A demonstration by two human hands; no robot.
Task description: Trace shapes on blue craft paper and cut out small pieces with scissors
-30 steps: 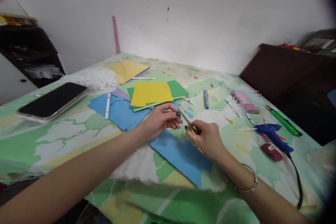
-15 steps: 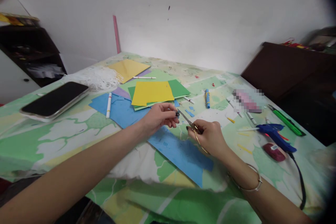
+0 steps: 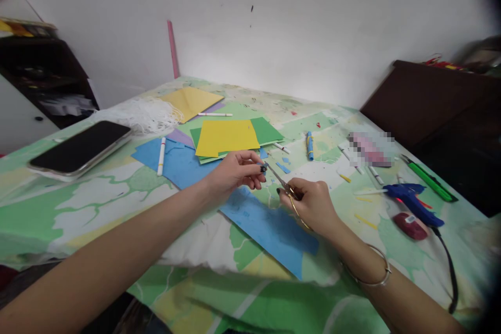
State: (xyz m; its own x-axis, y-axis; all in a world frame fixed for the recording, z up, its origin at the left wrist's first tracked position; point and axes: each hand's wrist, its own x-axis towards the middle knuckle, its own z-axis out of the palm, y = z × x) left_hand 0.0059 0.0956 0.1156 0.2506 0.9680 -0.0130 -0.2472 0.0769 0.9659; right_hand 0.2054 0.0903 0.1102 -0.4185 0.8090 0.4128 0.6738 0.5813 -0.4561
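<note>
My right hand (image 3: pixel 313 203) is wrapped round the gold handles of a pair of scissors (image 3: pixel 288 189), whose blades point up and left. At the blade tips, the thumb and index finger of my left hand (image 3: pixel 240 169) pinch a tiny blue piece (image 3: pixel 265 165), mostly hidden by the fingertips. Beneath both hands lies a large blue sheet (image 3: pixel 270 229). Behind them, a yellow sheet (image 3: pixel 227 137) rests on green sheets (image 3: pixel 266 130). Small blue scraps (image 3: pixel 283 167) lie just beyond the scissors.
A phone (image 3: pixel 80 148) and white strings (image 3: pixel 141 115) are at the left. On the right are a blue rolled bundle (image 3: pixel 310 146), a green cutter (image 3: pixel 430 180), a blue glue gun (image 3: pixel 415 203) with its cord, and a dark red object (image 3: pixel 410 226). A white marker (image 3: pixel 161 156) lies on the blue sheet.
The view has shifted very slightly. My left hand has moved a little up and left, and a bit more of the blue piece shows at its fingertips. My right hand has barely moved.
</note>
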